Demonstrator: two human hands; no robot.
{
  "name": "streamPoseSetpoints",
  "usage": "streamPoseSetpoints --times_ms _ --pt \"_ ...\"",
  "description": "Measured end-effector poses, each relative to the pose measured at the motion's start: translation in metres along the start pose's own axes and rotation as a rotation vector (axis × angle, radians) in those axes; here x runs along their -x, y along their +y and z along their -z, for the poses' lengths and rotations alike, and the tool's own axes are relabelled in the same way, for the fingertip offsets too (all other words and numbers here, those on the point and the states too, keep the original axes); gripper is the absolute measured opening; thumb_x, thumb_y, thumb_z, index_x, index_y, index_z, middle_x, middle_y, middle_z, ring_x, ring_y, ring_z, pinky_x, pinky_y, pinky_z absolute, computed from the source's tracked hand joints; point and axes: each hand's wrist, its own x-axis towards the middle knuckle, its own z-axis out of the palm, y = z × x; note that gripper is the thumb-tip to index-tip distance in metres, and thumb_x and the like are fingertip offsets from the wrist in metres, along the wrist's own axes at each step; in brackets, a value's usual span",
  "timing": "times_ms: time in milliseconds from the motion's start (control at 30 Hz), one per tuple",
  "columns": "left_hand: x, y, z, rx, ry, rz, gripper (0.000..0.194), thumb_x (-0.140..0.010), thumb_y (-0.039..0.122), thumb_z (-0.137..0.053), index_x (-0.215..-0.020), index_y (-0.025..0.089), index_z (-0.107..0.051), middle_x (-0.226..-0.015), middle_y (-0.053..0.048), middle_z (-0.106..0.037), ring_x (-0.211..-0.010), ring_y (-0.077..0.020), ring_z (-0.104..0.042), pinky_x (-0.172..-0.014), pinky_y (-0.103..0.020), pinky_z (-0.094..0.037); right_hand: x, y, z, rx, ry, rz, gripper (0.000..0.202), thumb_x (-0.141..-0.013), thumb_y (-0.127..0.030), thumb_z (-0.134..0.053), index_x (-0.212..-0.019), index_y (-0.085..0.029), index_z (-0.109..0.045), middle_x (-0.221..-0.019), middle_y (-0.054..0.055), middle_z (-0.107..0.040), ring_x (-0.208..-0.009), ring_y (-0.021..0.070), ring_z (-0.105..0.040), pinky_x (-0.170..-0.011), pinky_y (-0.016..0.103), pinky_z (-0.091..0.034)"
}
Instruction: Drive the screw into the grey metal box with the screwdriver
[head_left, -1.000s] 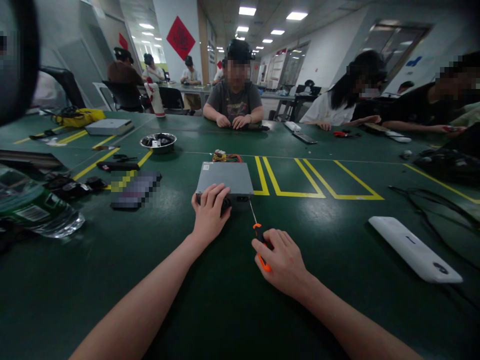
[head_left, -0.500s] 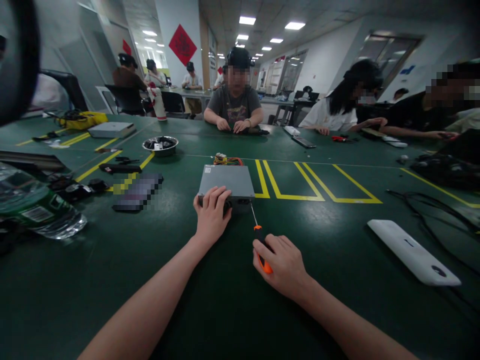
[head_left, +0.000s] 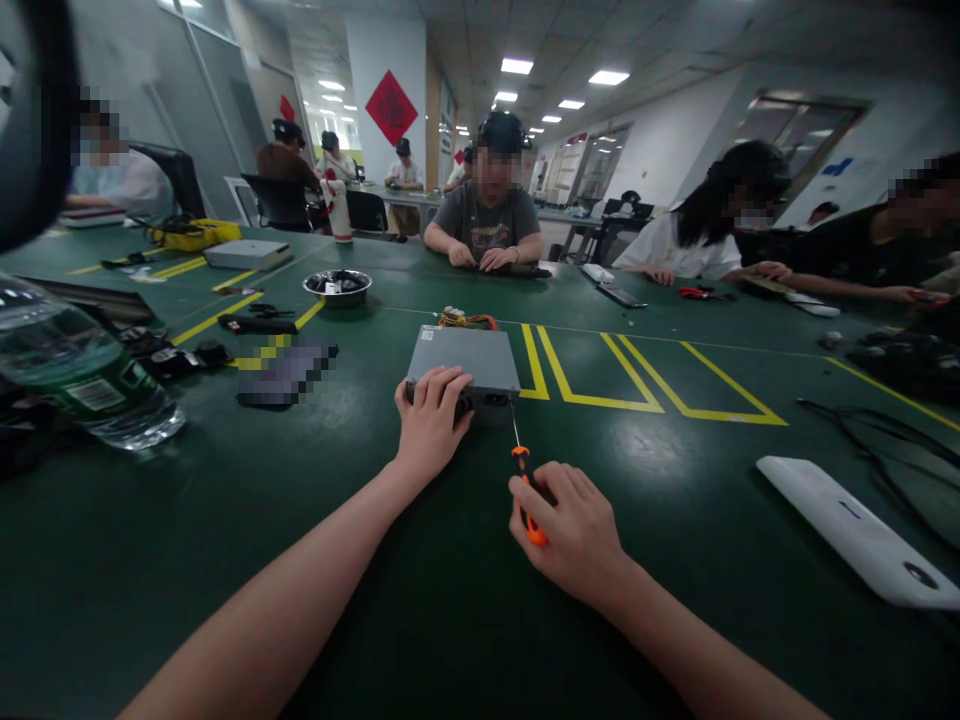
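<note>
Clear plastic makes the bottle (head_left: 94,385) at your left; a metal bowl (head_left: 337,289) sits farther right. Your left hand (head_left: 431,425) curls over the near edge of the grey box (head_left: 465,352) mid-table (head_left: 450,600), whether clamped I cannot tell. Your right hand (head_left: 570,515) closes around a screwdriver (head_left: 521,458), tip by the box's near right corner.

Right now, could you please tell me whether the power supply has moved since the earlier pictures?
No, the power supply shows no clear shift against the yellow tape beside it.

left hand (head_left: 433,420) on grey metal box (head_left: 469,355), right hand (head_left: 574,520) gripping orange-and-black screwdriver (head_left: 521,462), green table (head_left: 450,620)
</note>
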Motion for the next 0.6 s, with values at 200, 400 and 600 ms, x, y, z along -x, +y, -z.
streamPoseSetpoints --times_ms 200,400,600 --pt "0.001 0.0006 0.0012 -0.024 -0.015 0.002 0.048 -0.077 0.024 -0.057 -0.122 0.027 -0.041 -0.13 -0.006 -0.047 -0.124 -0.0256 -0.034 -0.101 -0.049 -0.019 0.0012 -0.002 -0.0049 0.067 -0.029 0.042 0.019 -0.077 -0.02 -0.051 -0.093 -0.018 -0.061 -0.082 0.007 -0.049 -0.072 0.017 -0.042 -0.063 0.028 -0.035" --pt "0.0023 0.0015 0.0026 -0.029 -0.012 -0.002 0.048 -0.076 0.024 -0.057 -0.122 0.027 -0.041 -0.13 -0.007 -0.046 -0.124 -0.0265 -0.034 -0.101 -0.05 -0.018 0.0026 -0.0002 -0.0062 0.074 -0.005 0.03 0.026 -0.084 -0.035 -0.048 -0.1 -0.016 -0.058 -0.076 0.004 -0.049 -0.065 0.0138 -0.042 -0.059 0.026 -0.032" --pt "0.0028 0.0011 0.0014 -0.019 0.019 -0.012 0.048 -0.076 0.023 -0.057 -0.121 0.026 -0.041 -0.13 -0.007 -0.047 -0.124 -0.0253 -0.034 -0.101 -0.049 -0.018 0.005 0.0043 -0.0034 0.09 -0.008 0.011 0.017 -0.079 -0.019 -0.051 -0.095 -0.017 -0.058 -0.076 0.003 -0.05 -0.064 0.0124 -0.042 -0.059 0.025 -0.031"
